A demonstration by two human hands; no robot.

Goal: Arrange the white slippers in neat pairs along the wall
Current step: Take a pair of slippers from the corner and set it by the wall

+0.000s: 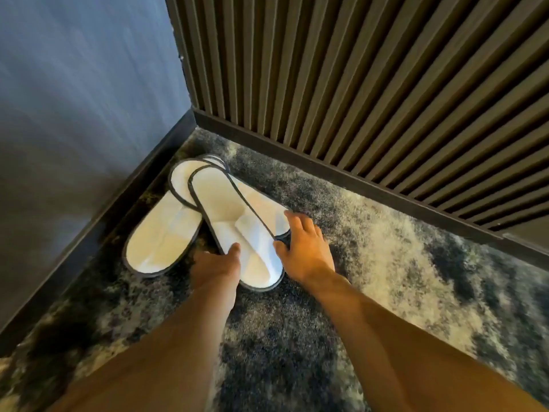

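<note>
Several white slippers with dark piping are being seen heaped in the corner of a mottled dark-and-pale carpet (386,263), where a blue-grey wall (74,84) is being met by a ribbed slatted panel (371,84) above a dark skirting board (326,165). The left slipper (160,236) is being shown lying with its toe end towards the camera, close beside the skirting of the blue-grey wall. The top slipper (237,221) is being laid slantwise across the heel end of the left one, and it is being gripped by both hands near its toe end. The left hand (215,269) is being pressed against the slipper's left edge, the thumb lying on the upper band; its fingers are hidden beneath, so their spread cannot be told. The right hand (303,251) is being held at the slipper's right edge with its fingers (297,223) loosely spread and curled over the rim. A further slipper (261,203) is being partly covered under the top one, and the rim of one more is being glimpsed at the far heel end.
</note>
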